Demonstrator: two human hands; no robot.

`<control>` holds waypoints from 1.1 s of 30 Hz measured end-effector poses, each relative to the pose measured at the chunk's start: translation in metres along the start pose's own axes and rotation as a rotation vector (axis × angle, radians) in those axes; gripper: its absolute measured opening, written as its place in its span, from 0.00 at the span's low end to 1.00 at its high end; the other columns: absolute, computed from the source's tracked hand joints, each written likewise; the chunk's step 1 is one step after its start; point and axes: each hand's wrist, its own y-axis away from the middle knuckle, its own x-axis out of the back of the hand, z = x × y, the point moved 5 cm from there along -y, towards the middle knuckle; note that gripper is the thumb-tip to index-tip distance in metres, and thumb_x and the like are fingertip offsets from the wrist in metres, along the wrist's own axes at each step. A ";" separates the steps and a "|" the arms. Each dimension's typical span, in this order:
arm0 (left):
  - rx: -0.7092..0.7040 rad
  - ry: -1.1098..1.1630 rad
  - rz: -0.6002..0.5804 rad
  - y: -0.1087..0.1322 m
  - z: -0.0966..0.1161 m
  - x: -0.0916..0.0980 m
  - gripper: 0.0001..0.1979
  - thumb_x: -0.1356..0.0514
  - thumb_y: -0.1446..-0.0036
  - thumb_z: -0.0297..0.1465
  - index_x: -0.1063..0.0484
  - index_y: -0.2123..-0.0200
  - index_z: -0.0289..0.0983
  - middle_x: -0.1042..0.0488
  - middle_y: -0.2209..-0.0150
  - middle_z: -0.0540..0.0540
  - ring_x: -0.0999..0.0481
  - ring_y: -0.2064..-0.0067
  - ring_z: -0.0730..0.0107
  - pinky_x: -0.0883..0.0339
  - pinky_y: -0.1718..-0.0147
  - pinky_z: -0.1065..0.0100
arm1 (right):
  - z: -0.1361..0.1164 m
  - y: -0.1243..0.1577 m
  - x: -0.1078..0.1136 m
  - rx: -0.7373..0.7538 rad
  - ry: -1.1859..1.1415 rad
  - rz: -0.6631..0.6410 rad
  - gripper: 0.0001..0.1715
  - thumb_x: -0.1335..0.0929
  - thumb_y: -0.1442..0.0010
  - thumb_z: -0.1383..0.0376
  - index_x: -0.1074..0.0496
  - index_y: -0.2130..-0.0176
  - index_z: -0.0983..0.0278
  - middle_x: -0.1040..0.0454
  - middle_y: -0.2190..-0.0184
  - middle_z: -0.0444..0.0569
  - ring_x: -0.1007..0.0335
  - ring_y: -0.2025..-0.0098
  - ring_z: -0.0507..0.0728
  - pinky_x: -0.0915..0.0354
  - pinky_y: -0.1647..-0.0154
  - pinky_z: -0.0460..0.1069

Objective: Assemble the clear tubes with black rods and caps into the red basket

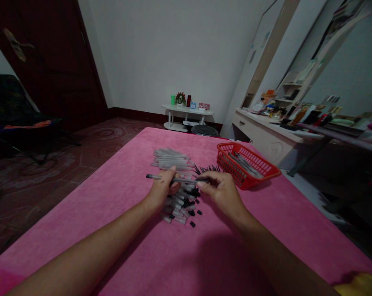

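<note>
- Centrally, the left hand [161,188] grips a pen [187,181] by its barrel.
- Right hand [220,190] pinches its 3 o'clock end.
- Near the pen's 12 o'clock lie pale tubes [170,158]; at 5, black caps [188,202].
- Red basket [230,169]: between 2 and 3.

Count: 1 left hand [162,187], 1 right hand [221,189], 1 pen [188,181] held. 1 basket [249,181]; several sticks [244,163] inside, overlapping, no exact number. Clear tubes [170,158]: many, too stacked to count. Black plugs [192,224]: at least 4 loose, rest bunched. Also 1 door [53,61], 1 chair [19,113], 1 green cup [172,99], 1 flower pot [180,98].
</note>
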 end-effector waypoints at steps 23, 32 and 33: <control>-0.394 -1.367 -0.069 -0.026 -0.011 0.067 0.14 0.48 0.40 0.32 0.23 0.58 0.38 0.24 0.60 0.43 0.29 0.57 0.64 0.35 0.58 0.66 | 0.044 -0.005 0.191 -0.296 1.034 0.946 0.20 0.32 0.50 0.52 0.21 0.62 0.60 0.22 0.69 0.54 0.32 0.69 0.58 0.46 0.72 0.50; -0.339 -1.524 -0.071 -0.027 -0.014 0.067 0.12 0.46 0.42 0.31 0.23 0.60 0.39 0.26 0.63 0.42 0.29 0.60 0.62 0.36 0.64 0.67 | 0.014 -0.024 0.108 0.261 0.838 0.494 0.12 0.35 0.44 0.63 0.24 0.64 0.64 0.25 0.67 0.49 0.31 0.66 0.55 0.39 0.64 0.48; -0.329 -1.530 -0.075 -0.027 -0.015 0.068 0.12 0.46 0.42 0.31 0.22 0.60 0.39 0.27 0.63 0.42 0.29 0.61 0.62 0.36 0.65 0.67 | 0.017 -0.026 0.091 0.240 0.844 0.356 0.10 0.34 0.45 0.63 0.24 0.66 0.63 0.25 0.68 0.48 0.30 0.66 0.55 0.39 0.64 0.48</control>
